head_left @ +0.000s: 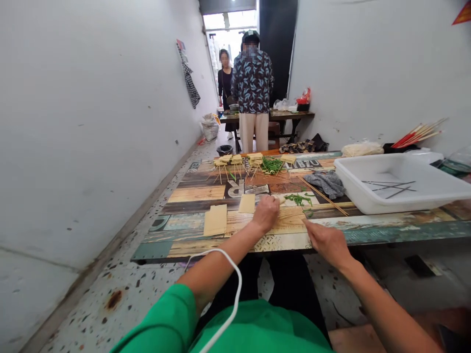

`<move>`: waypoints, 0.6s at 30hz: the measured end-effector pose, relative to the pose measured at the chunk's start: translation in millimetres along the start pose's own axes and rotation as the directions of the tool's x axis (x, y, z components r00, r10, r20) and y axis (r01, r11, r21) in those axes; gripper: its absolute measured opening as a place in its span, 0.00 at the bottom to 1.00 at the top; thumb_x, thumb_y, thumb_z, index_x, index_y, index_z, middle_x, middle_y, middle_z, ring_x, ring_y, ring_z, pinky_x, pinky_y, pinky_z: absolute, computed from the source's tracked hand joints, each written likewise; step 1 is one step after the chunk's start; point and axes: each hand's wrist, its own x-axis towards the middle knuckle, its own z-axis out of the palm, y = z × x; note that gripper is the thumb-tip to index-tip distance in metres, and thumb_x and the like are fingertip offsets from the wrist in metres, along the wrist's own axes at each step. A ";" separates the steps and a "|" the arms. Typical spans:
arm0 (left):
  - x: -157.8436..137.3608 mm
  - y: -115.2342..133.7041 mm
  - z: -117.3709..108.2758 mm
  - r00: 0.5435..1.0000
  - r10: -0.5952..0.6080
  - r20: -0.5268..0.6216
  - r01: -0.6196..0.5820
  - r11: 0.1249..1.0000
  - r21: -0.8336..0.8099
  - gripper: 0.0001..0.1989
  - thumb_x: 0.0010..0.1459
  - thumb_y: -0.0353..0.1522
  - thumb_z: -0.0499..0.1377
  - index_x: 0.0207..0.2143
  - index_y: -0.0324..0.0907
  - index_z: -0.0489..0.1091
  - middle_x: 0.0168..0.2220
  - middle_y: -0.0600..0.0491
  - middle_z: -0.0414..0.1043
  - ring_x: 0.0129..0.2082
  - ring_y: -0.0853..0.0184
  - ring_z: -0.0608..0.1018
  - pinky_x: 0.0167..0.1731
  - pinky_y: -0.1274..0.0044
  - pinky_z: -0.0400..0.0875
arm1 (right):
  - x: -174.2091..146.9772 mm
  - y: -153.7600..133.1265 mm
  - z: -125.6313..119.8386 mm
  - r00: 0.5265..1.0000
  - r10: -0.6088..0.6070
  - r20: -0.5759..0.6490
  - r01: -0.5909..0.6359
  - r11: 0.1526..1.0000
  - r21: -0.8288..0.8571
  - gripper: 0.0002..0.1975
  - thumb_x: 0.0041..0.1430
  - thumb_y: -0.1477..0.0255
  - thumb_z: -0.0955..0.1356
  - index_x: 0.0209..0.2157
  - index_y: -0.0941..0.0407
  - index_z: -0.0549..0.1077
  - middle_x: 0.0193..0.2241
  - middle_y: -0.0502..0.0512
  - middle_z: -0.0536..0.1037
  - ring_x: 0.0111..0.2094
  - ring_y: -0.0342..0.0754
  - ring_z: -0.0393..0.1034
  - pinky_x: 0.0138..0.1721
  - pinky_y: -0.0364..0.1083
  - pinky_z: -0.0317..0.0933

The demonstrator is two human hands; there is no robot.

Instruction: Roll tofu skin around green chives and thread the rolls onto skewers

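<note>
My left hand (268, 212) is closed over a rolled pale-yellow tofu sheet (282, 200), whose end pokes out past the fingers. At the table's front edge my right hand (327, 241) is pinched, and what lies between its fingertips is too small to make out. Left of my left hand lie flat tofu sheets (215, 220), with a single sheet (247, 203) nearer to it. Cut green vegetable strips (300, 199) are scattered just beyond my hands. Farther back, several skewered tofu rolls (255, 158) sit beside a heap of greens (271, 165).
To the right stands a white plastic tub (399, 184) with dark thin sticks inside. A grey cloth (326, 184) and loose bamboo skewers (324, 196) lie left of it. Red-tipped sticks (417, 136) stand behind. Two people are by a far table (287, 115).
</note>
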 end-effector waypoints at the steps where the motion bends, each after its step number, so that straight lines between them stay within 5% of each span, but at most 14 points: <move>1: 7.5 5.1 3.4 1.000 -0.019 0.010 0.020 1.000 -0.004 0.08 0.64 0.26 0.52 0.38 0.36 0.72 0.36 0.43 0.72 0.41 0.59 0.73 0.43 0.69 0.69 | 2.4 12.0 1.3 1.000 -0.009 -0.016 0.008 1.000 -0.022 0.20 0.63 0.75 0.60 0.53 0.54 0.74 0.34 0.55 0.82 0.29 0.45 0.74 0.28 0.40 0.59; 6: 26.3 27.1 30.2 0.990 -0.056 0.132 0.066 0.996 -0.067 0.10 0.64 0.25 0.51 0.38 0.34 0.72 0.38 0.41 0.73 0.43 0.57 0.73 0.43 0.68 0.67 | 4.3 58.1 9.6 0.995 -0.094 -0.029 0.092 0.994 -0.064 0.17 0.63 0.74 0.60 0.45 0.55 0.78 0.30 0.55 0.79 0.29 0.45 0.71 0.28 0.42 0.59; 10: 17.4 35.3 35.3 0.988 -0.052 0.145 0.072 0.988 -0.137 0.13 0.64 0.34 0.56 0.48 0.38 0.68 0.41 0.45 0.74 0.44 0.58 0.73 0.44 0.69 0.67 | 0.2 75.5 15.6 0.985 -0.161 -0.064 0.163 0.986 0.023 0.17 0.65 0.70 0.59 0.40 0.58 0.79 0.33 0.58 0.78 0.33 0.47 0.71 0.34 0.44 0.63; 15: -26.1 22.9 3.9 0.998 -0.037 0.045 0.042 0.991 -0.124 0.28 0.61 0.37 0.59 0.61 0.39 0.55 0.51 0.43 0.70 0.50 0.56 0.72 0.47 0.67 0.65 | 9.1 75.9 7.3 0.977 -0.156 -0.142 0.166 0.984 0.062 0.18 0.66 0.65 0.60 0.42 0.57 0.78 0.37 0.59 0.78 0.36 0.50 0.73 0.37 0.47 0.67; 18: -68.0 -12.3 -22.9 0.999 -0.032 -0.019 0.031 0.998 -0.061 0.14 0.64 0.31 0.55 0.51 0.41 0.65 0.52 0.44 0.70 0.52 0.58 0.71 0.53 0.66 0.62 | 25.4 58.9 -2.3 0.960 -0.161 -0.231 0.187 0.978 0.096 0.17 0.66 0.64 0.61 0.40 0.57 0.78 0.36 0.60 0.78 0.38 0.52 0.73 0.40 0.49 0.67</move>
